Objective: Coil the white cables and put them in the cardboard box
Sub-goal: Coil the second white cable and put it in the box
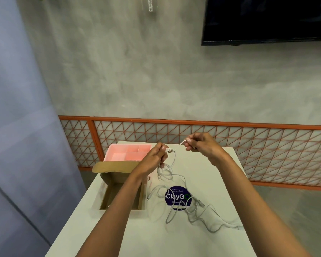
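Observation:
My left hand grips a small bundle of coiled white cable above the table, with loops hanging below the fingers. My right hand pinches the free end of that same cable, held taut between the two hands. More loose white cable lies tangled on the white table, to the right of the box. The open cardboard box sits at the table's left, partly hidden by my left forearm; its flap stands up at the back.
A pink divided tray stands behind the box at the far left of the white table. A round dark-blue sticker lies under the loose cable. An orange lattice railing runs behind the table.

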`<state>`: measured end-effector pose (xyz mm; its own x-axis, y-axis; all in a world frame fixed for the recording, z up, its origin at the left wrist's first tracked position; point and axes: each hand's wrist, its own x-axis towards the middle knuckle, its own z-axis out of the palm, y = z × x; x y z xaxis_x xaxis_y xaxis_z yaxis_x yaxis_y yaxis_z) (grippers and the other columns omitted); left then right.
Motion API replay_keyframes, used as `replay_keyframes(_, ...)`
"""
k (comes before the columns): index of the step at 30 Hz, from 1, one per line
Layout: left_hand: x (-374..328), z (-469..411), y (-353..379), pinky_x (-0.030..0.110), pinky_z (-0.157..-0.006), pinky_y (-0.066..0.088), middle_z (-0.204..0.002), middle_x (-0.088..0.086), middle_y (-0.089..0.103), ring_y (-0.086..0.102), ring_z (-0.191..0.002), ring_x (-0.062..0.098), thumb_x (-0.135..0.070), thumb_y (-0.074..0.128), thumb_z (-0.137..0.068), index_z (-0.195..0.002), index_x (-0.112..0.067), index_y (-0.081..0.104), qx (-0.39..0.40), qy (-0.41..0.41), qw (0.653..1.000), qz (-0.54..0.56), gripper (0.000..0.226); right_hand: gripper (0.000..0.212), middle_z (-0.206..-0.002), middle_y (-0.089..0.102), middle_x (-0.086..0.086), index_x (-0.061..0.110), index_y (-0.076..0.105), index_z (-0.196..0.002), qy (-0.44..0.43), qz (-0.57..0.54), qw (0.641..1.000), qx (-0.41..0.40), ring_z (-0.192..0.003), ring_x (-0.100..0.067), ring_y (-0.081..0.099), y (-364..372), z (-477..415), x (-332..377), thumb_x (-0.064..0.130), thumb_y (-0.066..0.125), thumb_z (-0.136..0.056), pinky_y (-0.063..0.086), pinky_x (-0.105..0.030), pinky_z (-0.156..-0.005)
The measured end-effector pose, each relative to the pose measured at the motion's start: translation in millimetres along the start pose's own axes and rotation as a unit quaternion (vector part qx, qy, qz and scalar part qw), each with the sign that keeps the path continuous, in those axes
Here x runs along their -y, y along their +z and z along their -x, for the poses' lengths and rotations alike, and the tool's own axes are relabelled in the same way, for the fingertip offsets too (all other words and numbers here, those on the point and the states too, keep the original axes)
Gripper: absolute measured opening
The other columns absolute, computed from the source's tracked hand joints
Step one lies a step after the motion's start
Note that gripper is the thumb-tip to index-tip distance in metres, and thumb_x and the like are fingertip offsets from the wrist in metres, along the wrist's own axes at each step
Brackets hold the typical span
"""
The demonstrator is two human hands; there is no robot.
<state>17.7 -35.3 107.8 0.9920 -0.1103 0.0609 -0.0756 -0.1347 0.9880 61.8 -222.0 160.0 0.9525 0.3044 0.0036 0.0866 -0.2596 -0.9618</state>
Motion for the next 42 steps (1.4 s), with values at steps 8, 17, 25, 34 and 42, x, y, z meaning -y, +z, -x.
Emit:
replay_keyframes(8, 0.9, -2.3, 4.0, 0.023, -0.069, 0.043, -0.089, 0.004, 0.063, 0.054, -0.08, 0.01, -0.033, 0.063, -0.089, -0.094, -0.026, 0.057, -0.049, 0.085, 0.991, -0.092, 0.01, 0.018, -0.083, 0.065, -0.003, 0.01, 0.068, -0.101, -0.037, 0.037, 0.998, 0.026, -0.074, -0.01, 0.061, -8.5, 2.2, -2.5, 0.009, 0.051, -0.097, 0.048, -0.02, -0.076)
replay_keyframes(17, -5.0, 0.3, 5.0, 0.024, -0.054, 0.028, -0.068, -0.011, 0.047, 0.035, -0.064, 0.009, -0.027, 0.064, -0.089, -0.09, -0.019, 0.057, -0.046, 0.056, 0.997, 0.002, 0.011, 0.005, -0.078, 0.068, 0.003, 0.011, 0.071, -0.088, -0.163, 0.255, 0.953, 0.001, -0.067, 0.003, 0.06, -7.8, -0.8, -21.3, 0.012, 0.066, -0.087, 0.042, -0.009, -0.06)
replay_keyframes(25, -14.0, -1.4, 10.5, 0.021, -0.057, 0.035, -0.078, -0.013, 0.061, 0.053, -0.077, 0.004, -0.023, 0.058, -0.094, -0.087, -0.022, 0.053, -0.007, 0.023, 0.998, 0.059, 0.008, 0.016, -0.077, 0.07, -0.003, 0.0, 0.065, -0.102, -0.009, -0.15, 0.989, -0.007, -0.068, -0.008, 0.066, 26.3, 0.4, -35.4, 0.008, 0.061, -0.09, 0.054, -0.02, -0.067)
replay_keyframes(34, -8.3, -3.4, 5.8, 0.022, -0.056, 0.035, -0.078, -0.006, 0.062, 0.055, -0.076, 0.011, -0.025, 0.061, -0.092, -0.083, -0.024, 0.05, -0.039, 0.018, 0.999, 0.03, 0.014, 0.014, -0.094, 0.069, -0.009, 0.013, 0.065, -0.099, 0.034, -0.153, 0.985, 0.075, -0.092, -0.021, 0.062, 37.0, -0.6, -37.1, 0.016, 0.052, -0.096, 0.044, -0.034, -0.087)
replay_keyframes(42, -8.5, -9.8, 11.2, 0.016, -0.049, 0.035, -0.071, -0.006, 0.057, 0.049, -0.058, 0.002, -0.024, 0.06, -0.093, -0.086, -0.014, 0.046, -0.113, 0.048, 0.992, 0.011, 0.018, 0.021, -0.096, 0.071, -0.009, 0.007, 0.069, -0.11, -0.062, 0.006, 0.996, 0.066, -0.083, -0.013, 0.064, 33.8, 5.3, -21.8, 0.015, 0.062, -0.091, 0.05, -0.026, -0.08)
